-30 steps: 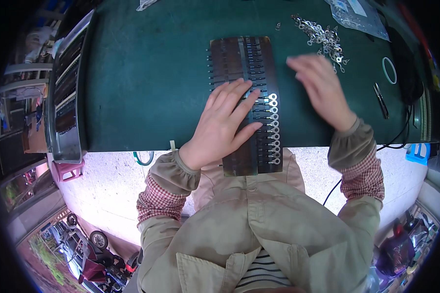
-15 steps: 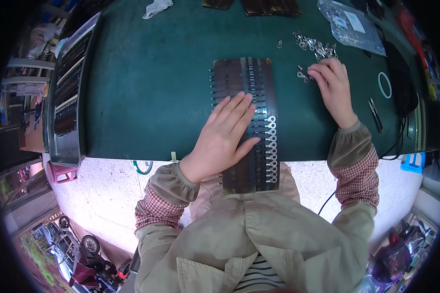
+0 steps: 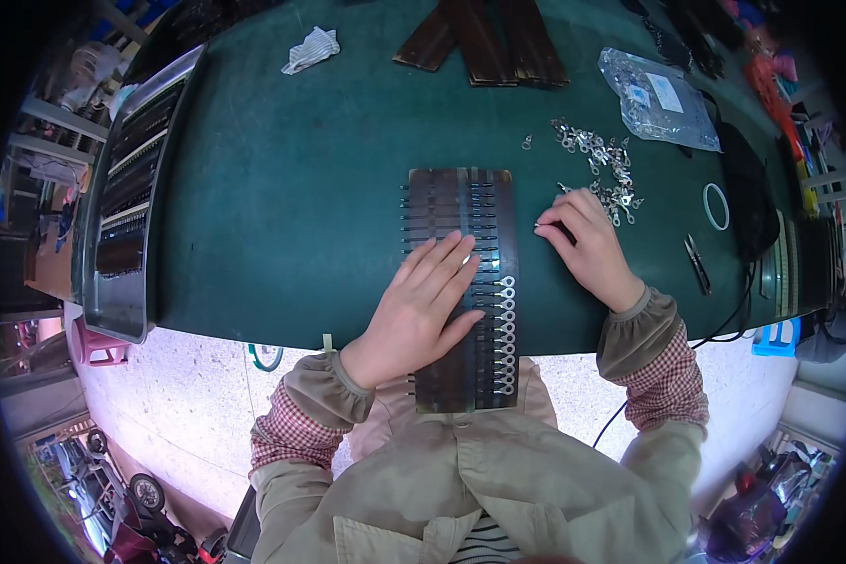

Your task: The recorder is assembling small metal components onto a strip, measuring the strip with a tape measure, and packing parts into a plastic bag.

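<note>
A long dark brown board (image 3: 437, 390) lies across the table's near edge and juts out over my lap. Thin dark pins or wires stick out along it, and the lower part of its right side carries a column of silver ring terminals (image 3: 508, 329). Flat across the middle of the board rests my left hand (image 3: 414, 310), fingers stretched out. To the right of the board my right hand (image 3: 583, 249) is closed in a pinch on a small metal piece, apparently a ring terminal (image 3: 538, 227). Just beyond that hand lies a loose heap of ring terminals (image 3: 600, 155).
Brown boards (image 3: 479, 47) lie at the far edge. At right are a clear plastic bag (image 3: 663, 103), a pale ring (image 3: 716, 207) and small snips (image 3: 697, 263). A metal tray (image 3: 150, 273) of dark strips stands at left, a crumpled cloth (image 3: 312, 51) at the back.
My right hand has come from the heap toward the board, with a small metal piece at its fingertips. My left hand stays flat on the board. The whole view has shifted slightly.
</note>
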### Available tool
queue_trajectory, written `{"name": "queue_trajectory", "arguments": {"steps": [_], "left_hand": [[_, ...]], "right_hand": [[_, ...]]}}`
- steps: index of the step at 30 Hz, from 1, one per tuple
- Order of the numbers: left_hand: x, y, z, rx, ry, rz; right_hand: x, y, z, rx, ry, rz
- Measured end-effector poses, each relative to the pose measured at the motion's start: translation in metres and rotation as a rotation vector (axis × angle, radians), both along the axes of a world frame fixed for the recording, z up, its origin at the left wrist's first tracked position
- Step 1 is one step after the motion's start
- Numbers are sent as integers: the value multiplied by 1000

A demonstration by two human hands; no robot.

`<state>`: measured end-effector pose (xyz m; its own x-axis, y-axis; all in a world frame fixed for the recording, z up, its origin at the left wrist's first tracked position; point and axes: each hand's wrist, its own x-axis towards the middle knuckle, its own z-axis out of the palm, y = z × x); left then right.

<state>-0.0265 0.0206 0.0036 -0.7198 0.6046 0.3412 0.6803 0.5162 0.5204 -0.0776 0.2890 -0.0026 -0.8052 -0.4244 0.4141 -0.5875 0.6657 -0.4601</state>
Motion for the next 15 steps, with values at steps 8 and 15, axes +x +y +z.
{"name": "queue_trajectory", "arguments": {"steps": [8,15], "left_hand": [[0,0,1,-4,-24,19],[-5,4,0,-2,21,9]], "right_hand": [[-6,-1,10,80,-157,11],[1,-19,14,-8,-263,250]]}}
